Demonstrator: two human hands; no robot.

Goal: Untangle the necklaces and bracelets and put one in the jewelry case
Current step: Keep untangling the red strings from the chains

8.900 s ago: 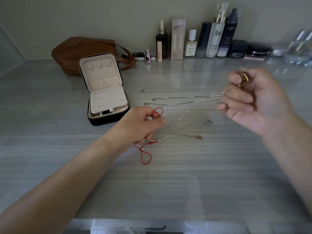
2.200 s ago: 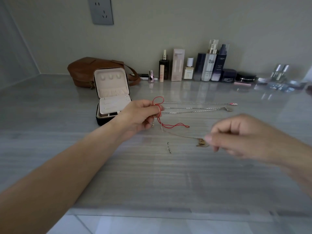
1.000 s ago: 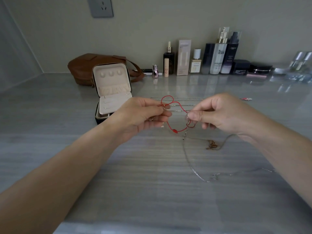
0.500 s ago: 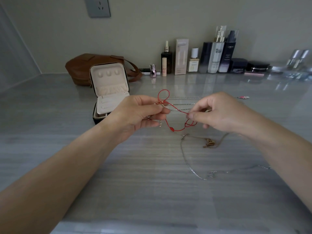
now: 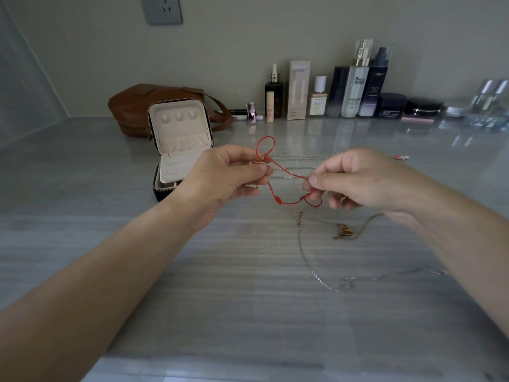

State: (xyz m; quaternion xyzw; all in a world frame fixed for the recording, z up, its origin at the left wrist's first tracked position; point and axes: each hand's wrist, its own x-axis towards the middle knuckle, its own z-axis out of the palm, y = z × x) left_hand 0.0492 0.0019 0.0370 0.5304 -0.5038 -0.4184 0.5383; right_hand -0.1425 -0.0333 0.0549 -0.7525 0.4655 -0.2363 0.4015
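Note:
A red cord bracelet [image 5: 275, 186] hangs in the air between both hands above the grey counter. My left hand [image 5: 223, 177] pinches it near its small gold charm, with a red loop standing up above the fingers. My right hand [image 5: 355, 180] pinches the cord's other end, where a small loop dangles below. The open jewelry case [image 5: 179, 139], black outside and cream inside, stands behind my left hand. A gold necklace with a pendant [image 5: 344, 230] and a thin silver chain [image 5: 316, 274] lie on the counter below my right hand. Straightened silver chains [image 5: 297, 168] lie behind the hands.
A brown leather bag [image 5: 132, 108] sits behind the case. Several cosmetic bottles and jars [image 5: 349, 89] line the back wall. A small pink item [image 5: 400, 157] lies at the right. The counter's front edge runs along the bottom of the view.
My right hand left the gold necklace on the counter and took hold of the red cord's free end. In the last half second the hands have drawn the cord slightly further apart.

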